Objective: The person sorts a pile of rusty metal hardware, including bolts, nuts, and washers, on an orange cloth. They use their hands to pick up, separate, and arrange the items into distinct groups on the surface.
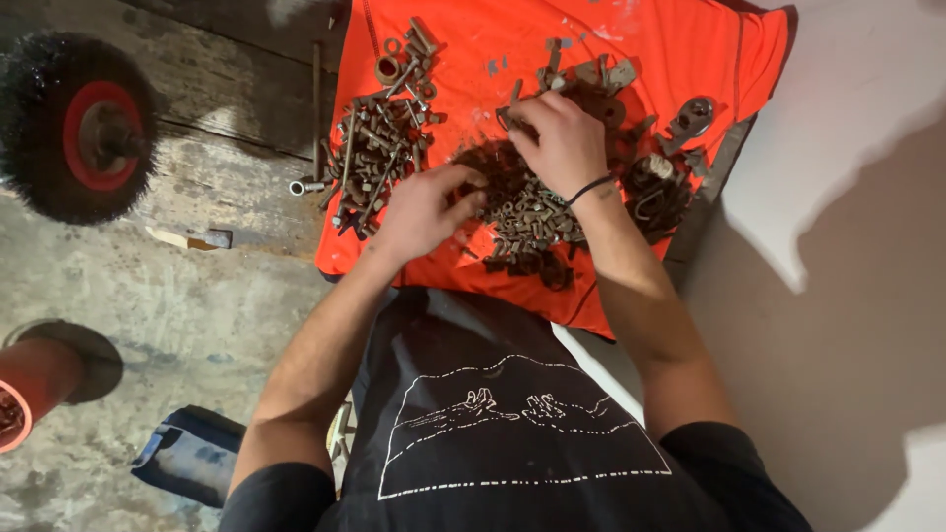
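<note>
Head view: left hand [426, 209] and right hand [560, 141], fingers curled, dig into rusty nuts [527, 219] on orange cloth [690, 49]; grip unclear.

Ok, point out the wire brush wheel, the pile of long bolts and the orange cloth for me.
wire brush wheel [94, 128]: head view, on its red hub.
pile of long bolts [374, 148]: head view, middle of the heap.
orange cloth [690, 49]: head view, bare upper right part.

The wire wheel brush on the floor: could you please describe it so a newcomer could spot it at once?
Start at the orange cloth heaped with rusty bolts, then look left across the wooden boards. The wire wheel brush lies there alone: a round disc of black bristles with a red hub.
</note>
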